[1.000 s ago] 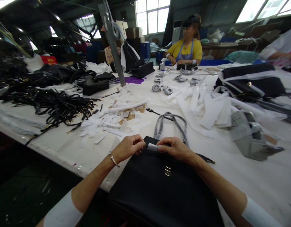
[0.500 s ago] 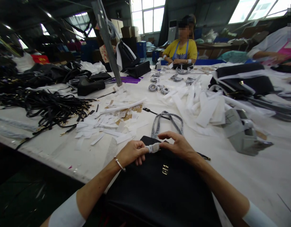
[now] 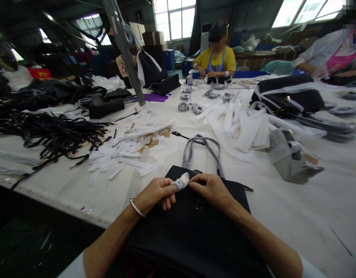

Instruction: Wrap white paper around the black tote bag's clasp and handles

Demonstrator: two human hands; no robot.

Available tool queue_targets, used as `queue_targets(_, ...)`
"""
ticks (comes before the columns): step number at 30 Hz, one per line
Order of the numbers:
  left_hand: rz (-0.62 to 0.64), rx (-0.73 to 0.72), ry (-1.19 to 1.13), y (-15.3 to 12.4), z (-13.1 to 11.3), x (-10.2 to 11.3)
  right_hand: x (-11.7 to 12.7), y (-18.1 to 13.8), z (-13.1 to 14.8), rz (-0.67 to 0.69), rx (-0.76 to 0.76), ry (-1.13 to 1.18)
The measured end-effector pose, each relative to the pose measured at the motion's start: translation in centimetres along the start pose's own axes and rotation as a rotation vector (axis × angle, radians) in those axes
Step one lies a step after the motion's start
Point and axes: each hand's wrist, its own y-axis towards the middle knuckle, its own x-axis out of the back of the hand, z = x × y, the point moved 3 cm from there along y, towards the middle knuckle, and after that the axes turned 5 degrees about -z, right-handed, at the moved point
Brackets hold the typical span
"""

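A black handbag (image 3: 192,235) lies flat in front of me on the white table (image 3: 296,216), its wrapped grey handles (image 3: 202,148) pointing away. My left hand (image 3: 156,193) and my right hand (image 3: 211,189) meet over the bag's top edge. Both pinch a small roll of white wrapping (image 3: 180,180) between their fingertips, left hand at its lower end, right hand at its upper end. A gold clasp (image 3: 199,204) on the bag shows just under my right hand.
White paper scraps (image 3: 131,150) lie left of the bag, black straps (image 3: 56,133) further left. White foam strips (image 3: 241,127), a grey tape dispenser (image 3: 290,156) and more black bags (image 3: 290,98) sit to the right. One person in yellow (image 3: 217,61) works across the table, another (image 3: 331,54) at right.
My hands have drawn back toward me over the bag, and the white wrapping between them has come up and now stands tilted. The view has shifted slightly.
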Motion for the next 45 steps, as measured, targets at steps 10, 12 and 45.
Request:
queue_targets(10,0.049,-0.046,0.174,-0.6,0.3,-0.9,-1.1,0.2,-1.8,0.107,-0.340,0.315)
queue_targets(12,0.049,-0.051,0.191,-0.7,0.3,-0.9,-1.4,0.3,-2.3,0.156,-0.412,0.387)
queue_targets(45,0.406,0.025,0.057,0.1,2.3,-0.5,-2.1,-0.1,-2.5,0.211,-0.336,0.328)
